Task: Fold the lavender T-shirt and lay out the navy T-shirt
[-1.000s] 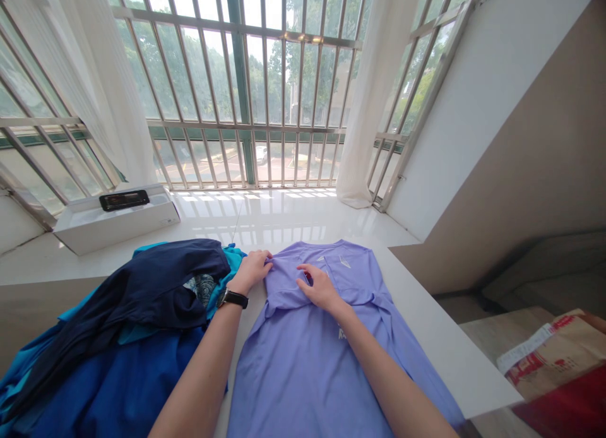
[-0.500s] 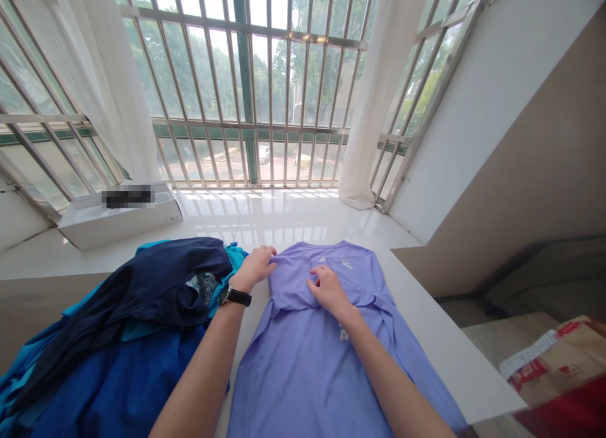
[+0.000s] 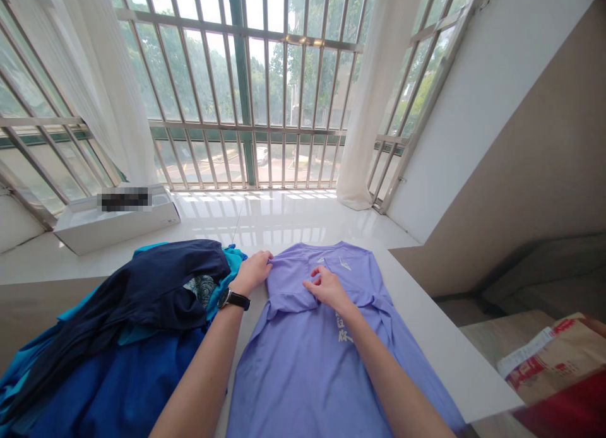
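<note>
A lavender long-sleeved shirt (image 3: 303, 375) lies spread on the white sill, its sleeves folded inward across the upper part. Pale lettering and a small light logo show on it. My left hand (image 3: 254, 271), with a black-strapped watch on the wrist, pinches the shirt's edge at the left shoulder. Over the chest, my right hand (image 3: 327, 286) has thumb and forefinger brought together on the fabric near the end of the folded left sleeve; the exact grip is partly hidden.
Left of the shirt is a heap of blue and navy clothes (image 3: 156, 293), hanging over the front edge. A white open box (image 3: 118, 226) stands behind it. Barred windows and white curtains (image 3: 360, 141) border the sill (image 3: 426, 324). A brown paper bag (image 3: 563, 362) is low at right.
The fingers of my right hand have closed together and shifted slightly left over the folded sleeve. More of the shirt's lettering shows. My left hand keeps its place at the shoulder.
</note>
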`<move>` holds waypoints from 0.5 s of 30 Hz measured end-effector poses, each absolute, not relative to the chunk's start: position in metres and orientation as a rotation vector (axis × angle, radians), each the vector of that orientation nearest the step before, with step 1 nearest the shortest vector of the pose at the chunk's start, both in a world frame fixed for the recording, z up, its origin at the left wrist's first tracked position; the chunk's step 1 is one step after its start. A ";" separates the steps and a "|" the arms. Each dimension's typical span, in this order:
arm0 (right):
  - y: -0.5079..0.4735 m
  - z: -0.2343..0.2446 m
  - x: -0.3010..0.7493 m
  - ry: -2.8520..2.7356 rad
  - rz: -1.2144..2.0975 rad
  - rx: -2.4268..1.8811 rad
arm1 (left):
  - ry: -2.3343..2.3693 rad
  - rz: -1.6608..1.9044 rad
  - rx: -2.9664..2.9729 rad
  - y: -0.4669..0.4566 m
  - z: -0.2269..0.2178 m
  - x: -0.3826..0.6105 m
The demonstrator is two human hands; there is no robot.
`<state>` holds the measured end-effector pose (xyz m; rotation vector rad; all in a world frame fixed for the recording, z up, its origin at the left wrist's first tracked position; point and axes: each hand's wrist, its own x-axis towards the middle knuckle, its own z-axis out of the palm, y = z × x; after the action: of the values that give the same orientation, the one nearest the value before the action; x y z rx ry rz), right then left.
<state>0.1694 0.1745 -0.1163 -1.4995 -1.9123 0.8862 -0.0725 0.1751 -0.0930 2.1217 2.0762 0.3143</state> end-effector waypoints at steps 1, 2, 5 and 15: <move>0.174 -0.116 0.169 -1.925 0.891 -1.485 | 2.067 0.326 2.124 0.176 -0.094 -0.074; 0.174 -0.116 0.169 -1.941 0.888 -1.463 | 2.061 0.340 2.125 0.176 -0.095 -0.075; 0.173 -0.117 0.167 -1.983 0.853 -1.392 | 2.057 0.379 2.120 0.176 -0.097 -0.077; 0.172 -0.109 0.170 -2.019 0.730 -1.328 | 2.128 0.508 2.068 0.175 -0.087 -0.070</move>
<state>0.1696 0.1724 -0.1092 -1.3285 -2.0193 0.7296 -0.0695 0.1754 -0.0872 2.0680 2.1279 0.5077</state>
